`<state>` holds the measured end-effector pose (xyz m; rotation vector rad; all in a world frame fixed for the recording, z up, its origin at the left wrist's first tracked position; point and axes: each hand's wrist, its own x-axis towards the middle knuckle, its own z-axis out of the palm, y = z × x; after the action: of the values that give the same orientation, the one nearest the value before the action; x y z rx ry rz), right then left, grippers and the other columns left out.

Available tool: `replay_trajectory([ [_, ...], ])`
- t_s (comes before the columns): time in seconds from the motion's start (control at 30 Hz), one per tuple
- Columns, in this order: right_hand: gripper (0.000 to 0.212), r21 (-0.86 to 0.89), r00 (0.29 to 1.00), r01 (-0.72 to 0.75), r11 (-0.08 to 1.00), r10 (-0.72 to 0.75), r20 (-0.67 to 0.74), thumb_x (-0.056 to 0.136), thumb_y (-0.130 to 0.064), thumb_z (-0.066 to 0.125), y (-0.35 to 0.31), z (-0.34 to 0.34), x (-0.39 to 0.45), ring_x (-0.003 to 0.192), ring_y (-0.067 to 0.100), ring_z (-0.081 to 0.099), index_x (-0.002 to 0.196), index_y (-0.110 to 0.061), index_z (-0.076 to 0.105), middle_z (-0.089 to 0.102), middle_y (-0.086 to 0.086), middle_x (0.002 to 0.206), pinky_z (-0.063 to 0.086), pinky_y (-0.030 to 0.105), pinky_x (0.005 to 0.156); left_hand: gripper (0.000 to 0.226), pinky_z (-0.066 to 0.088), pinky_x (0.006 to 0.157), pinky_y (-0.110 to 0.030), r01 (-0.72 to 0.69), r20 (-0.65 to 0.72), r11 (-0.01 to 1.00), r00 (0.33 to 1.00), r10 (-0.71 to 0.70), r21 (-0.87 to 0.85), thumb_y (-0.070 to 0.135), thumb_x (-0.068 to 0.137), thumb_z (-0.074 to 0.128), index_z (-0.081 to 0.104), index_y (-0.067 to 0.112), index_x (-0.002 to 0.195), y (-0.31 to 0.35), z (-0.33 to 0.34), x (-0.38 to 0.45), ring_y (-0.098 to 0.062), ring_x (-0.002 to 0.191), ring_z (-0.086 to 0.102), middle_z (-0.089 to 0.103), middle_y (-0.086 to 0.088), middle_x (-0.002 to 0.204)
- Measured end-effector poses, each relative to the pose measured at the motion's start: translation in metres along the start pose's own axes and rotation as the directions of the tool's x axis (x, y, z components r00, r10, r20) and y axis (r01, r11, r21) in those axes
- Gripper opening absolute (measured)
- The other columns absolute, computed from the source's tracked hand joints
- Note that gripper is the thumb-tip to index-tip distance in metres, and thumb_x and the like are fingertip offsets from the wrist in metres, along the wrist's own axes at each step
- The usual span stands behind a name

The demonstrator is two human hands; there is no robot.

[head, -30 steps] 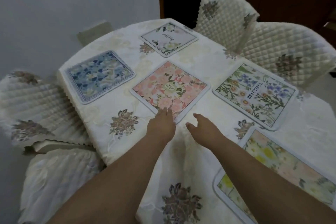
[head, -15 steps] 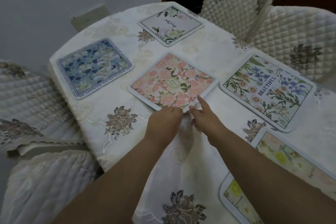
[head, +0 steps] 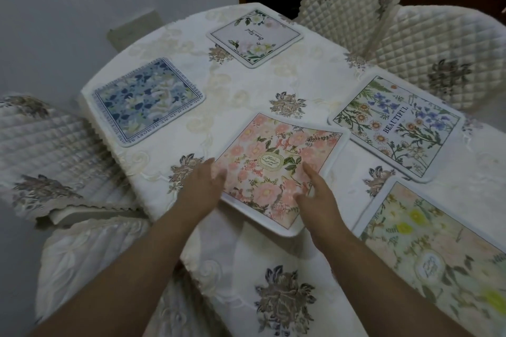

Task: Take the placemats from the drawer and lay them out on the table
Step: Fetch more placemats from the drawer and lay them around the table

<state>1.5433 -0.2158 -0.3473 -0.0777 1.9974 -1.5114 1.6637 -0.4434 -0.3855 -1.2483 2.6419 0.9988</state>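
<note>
Nearest me, my left hand (head: 204, 186) and right hand (head: 317, 195) lie apart with straight fingers, pressing on the near corners of the pink placemat (head: 279, 167), which sits on the table (head: 246, 107) with its near edge at the table's rim. Beside it I see the yellow placemat (head: 438, 249), then the "BEAUTIFUL" placemat (head: 397, 128) and the blue placemat (head: 147, 101). Farthest is the white placemat (head: 256, 35).

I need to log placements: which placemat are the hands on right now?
The pink floral placemat in the middle; both the left hand and right hand rest on its near edge. The other four lie untouched.
</note>
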Motion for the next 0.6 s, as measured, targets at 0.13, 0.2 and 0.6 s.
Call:
replay_trajectory([
  [0.13, 0.068, 0.036, 0.999, 0.016, 0.999, -0.015, -0.031, 0.097, 0.004, 0.053, 0.026, 0.006, -0.041, 0.125, 0.007, 0.052, 0.144, -0.045, 0.047, 0.035, -0.021, 0.147, 0.045, 0.022, 0.097, 0.082, 0.028, 0.117, -0.052, 0.122, 0.145, 0.992, 0.983, -0.117, -0.026, 0.074, 0.087, 0.038, 0.023, 0.032, 0.156, -0.032, -0.012, 0.006, -0.031, 0.142, 0.039, 0.042, -0.005, 0.156],
  [0.2, 0.067, 0.02, 0.999, 0.009, 1.0, -0.009, -0.038, 0.098, 0.002, 0.052, 0.045, 0.011, -0.057, 0.136, 0.006, 0.042, 0.143, -0.047, 0.047, 0.036, -0.022, 0.146, 0.048, 0.018, 0.097, 0.078, 0.032, 0.114, -0.049, 0.077, 0.197, 0.981, 0.974, -0.112, 0.18, 0.065, 0.09, 0.048, 0.025, 0.03, 0.156, -0.038, -0.016, 0.002, -0.033, 0.139, 0.042, 0.044, -0.008, 0.153],
  [0.6, 0.061, -0.192, 1.0, 0.0, 0.981, -0.001, -0.006, 0.103, -0.016, 0.051, 0.107, 0.041, -0.124, 0.143, 0.001, 0.023, 0.157, -0.031, 0.027, 0.029, -0.017, 0.156, 0.021, 0.02, 0.112, 0.035, 0.041, 0.082, -0.033, -0.05, 0.095, 0.988, 0.995, 0.036, 0.144, 0.016, 0.103, 0.048, 0.051, 0.009, 0.138, -0.055, -0.012, -0.026, -0.034, 0.111, 0.059, 0.063, -0.018, 0.129],
])
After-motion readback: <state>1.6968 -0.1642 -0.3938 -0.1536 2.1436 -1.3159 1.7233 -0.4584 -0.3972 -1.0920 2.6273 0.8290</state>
